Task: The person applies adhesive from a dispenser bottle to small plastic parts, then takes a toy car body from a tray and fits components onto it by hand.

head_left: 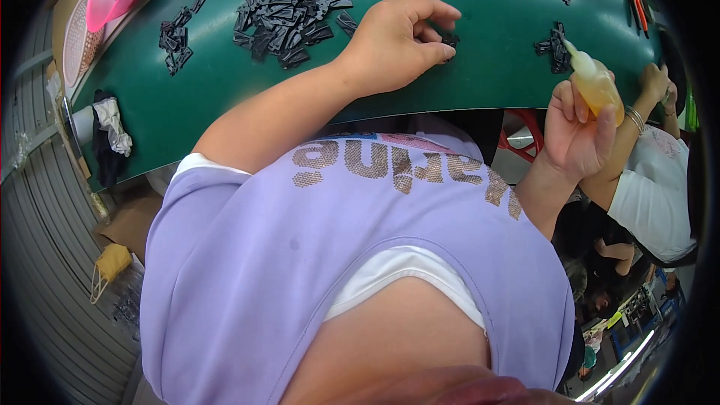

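Black piece [451,40] at left hand [397,39], beside thumb tip [441,52].

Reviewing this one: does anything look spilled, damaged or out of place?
I see no spill; the black pieces are too small to judge for damage. Only the dark and white cloth near the left end of the green table looks slightly untidy, because it is crumpled and bunched up.

left: grey ribbed wall [45,270] | centre: green tabletop [217,90] | lower right: bright strip light [619,369]
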A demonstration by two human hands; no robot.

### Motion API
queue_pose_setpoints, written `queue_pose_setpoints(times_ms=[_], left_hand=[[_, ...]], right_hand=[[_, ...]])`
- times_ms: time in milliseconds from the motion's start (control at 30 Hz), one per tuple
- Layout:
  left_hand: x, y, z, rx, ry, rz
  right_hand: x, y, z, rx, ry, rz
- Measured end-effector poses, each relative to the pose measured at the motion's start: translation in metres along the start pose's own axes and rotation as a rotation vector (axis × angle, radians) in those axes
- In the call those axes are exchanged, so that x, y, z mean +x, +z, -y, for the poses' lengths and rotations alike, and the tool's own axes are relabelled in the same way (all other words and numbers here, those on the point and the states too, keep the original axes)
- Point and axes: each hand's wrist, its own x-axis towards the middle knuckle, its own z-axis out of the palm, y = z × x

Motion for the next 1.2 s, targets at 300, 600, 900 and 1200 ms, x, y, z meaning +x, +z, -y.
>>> queue_pose_setpoints(times_ms=[300, 600, 900, 1200], left_hand=[[0.004, -0.007, -0.001, -0.202, -0.203, 0.179], [0.005, -0.008, -0.005, -0.156, -0.213, 0.165], [0.010, -0.008, -0.005, -0.096, -0.267, 0.151], [0.014, -0.010, -0.005, -0.092, -0.298, 0.170]], right_hand=[[0.027, 0.036, 0.000, 0.001, 0.026, 0.019], [0.030, 0.011, -0.023, 0.006, 0.100, 0.096], [0.027, 0.008, -0.076, -0.508, -0.255, -0.019], [0.032, 0.023, -0.088, -0.801, -0.400, 0.002]])
